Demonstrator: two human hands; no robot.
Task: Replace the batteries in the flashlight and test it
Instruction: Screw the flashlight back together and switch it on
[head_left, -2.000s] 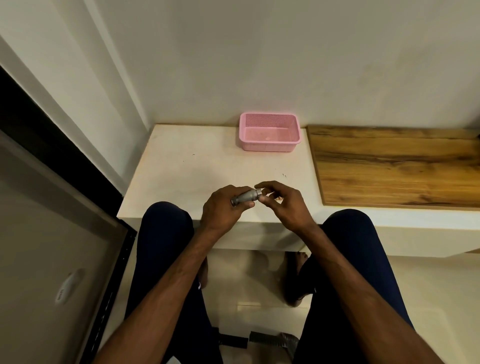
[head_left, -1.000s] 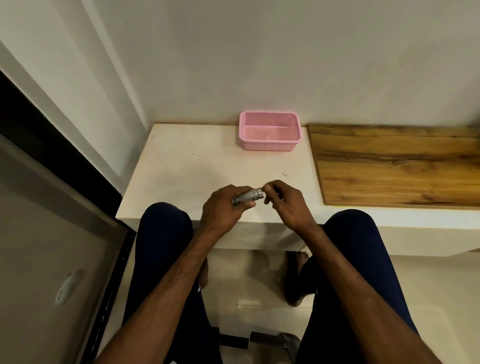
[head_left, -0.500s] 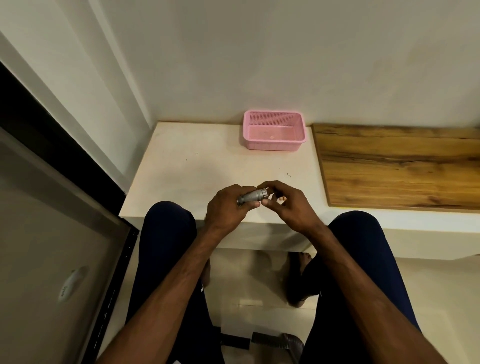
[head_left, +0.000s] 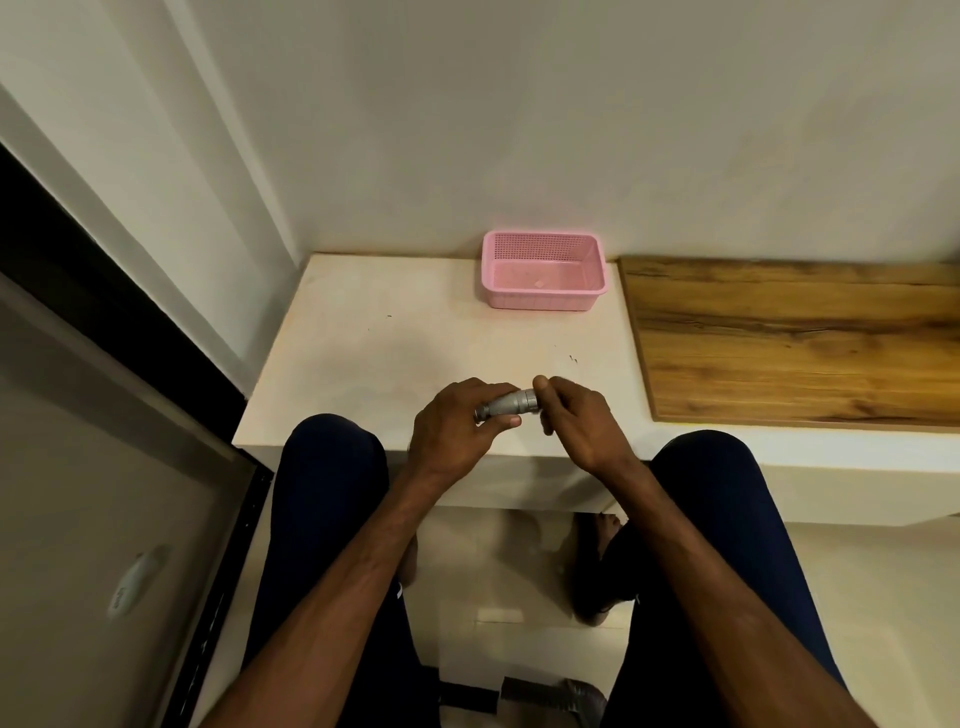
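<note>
L hand (head_left: 457, 421) gripping silver flashlight (head_left: 506, 404) body, held level over white table (head_left: 363, 364) near edge | R hand (head_left: 571, 415) fingers pinching its R end (tips partly hidden) | pink basket (head_left: 543, 300) far back by wall | wood board (head_left: 789, 338) to R

Pink rectangular perforated plastic basket (head_left: 544, 270) at far edge of cream table (head_left: 395, 332), just beside brown wood-grain board (head_left: 789, 338); pale glossy tiled floor (head_left: 498, 582) beneath.
</note>
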